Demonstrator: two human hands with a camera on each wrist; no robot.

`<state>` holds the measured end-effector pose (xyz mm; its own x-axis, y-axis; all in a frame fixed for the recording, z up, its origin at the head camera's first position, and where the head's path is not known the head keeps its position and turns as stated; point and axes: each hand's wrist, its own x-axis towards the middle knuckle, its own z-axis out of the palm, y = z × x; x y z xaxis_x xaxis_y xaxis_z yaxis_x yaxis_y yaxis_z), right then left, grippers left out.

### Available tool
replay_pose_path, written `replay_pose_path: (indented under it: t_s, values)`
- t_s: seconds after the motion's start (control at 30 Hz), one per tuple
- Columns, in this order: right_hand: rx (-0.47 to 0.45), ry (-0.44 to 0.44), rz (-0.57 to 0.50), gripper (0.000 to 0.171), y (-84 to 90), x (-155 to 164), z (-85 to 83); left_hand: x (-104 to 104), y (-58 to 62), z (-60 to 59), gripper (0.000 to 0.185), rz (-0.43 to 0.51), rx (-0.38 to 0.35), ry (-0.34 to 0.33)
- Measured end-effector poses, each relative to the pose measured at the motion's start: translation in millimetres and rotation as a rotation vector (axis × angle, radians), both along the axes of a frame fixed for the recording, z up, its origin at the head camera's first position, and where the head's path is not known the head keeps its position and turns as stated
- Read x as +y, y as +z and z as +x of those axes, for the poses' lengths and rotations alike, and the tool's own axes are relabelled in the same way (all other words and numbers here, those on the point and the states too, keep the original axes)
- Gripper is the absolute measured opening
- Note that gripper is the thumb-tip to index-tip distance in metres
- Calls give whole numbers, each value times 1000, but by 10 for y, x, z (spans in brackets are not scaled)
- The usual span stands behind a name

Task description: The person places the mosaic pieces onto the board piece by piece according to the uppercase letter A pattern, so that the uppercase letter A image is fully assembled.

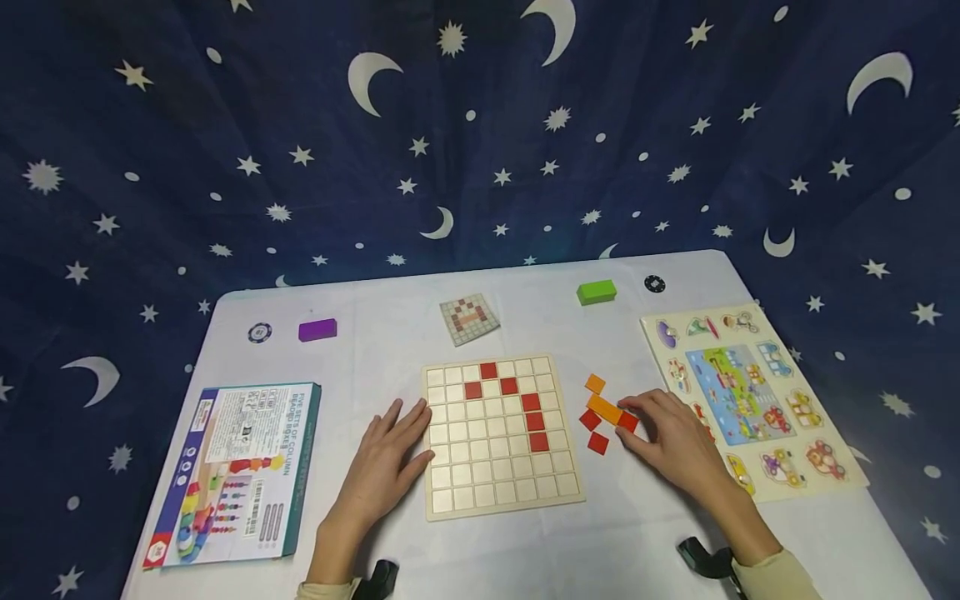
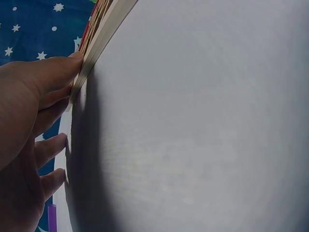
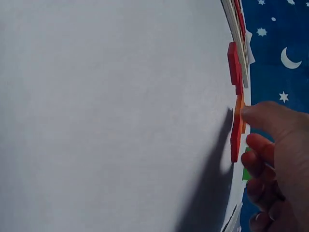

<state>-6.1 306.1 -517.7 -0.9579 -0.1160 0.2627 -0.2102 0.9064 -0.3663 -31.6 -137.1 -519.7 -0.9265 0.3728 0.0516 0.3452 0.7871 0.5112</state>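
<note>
We steady the square wooden grid board (image 1: 501,433) with our flat left hand (image 1: 386,462); beside the board, our right hand (image 1: 671,433) pinches a small red square tile (image 1: 628,422), next needing an empty cell.

We count six red tiles (image 1: 535,421) set in the grid board (image 1: 501,500) and three more red tiles (image 1: 597,443) loose beside it, with two orange tiles (image 1: 604,408). There are two poker chips (image 1: 259,332), one purple block (image 1: 317,330), one green block (image 1: 596,292), and two hands (image 1: 386,462).
</note>
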Motion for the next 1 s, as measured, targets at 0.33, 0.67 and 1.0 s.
replay_pose_path:
  t_s: [0.33, 0.67, 1.0]
  values:
    - [-22, -45, 27, 29, 63, 22, -33, -1, -2, -5, 66, 8, 1, 1]
    - [-25, 50, -23, 27, 194, -414, -343, -5, 33, -9, 66, 2, -5, 3]
    - [-78, 296, -37, 30, 253, -1413, -709, -1, 21, -5, 65, 8, -4, -1]
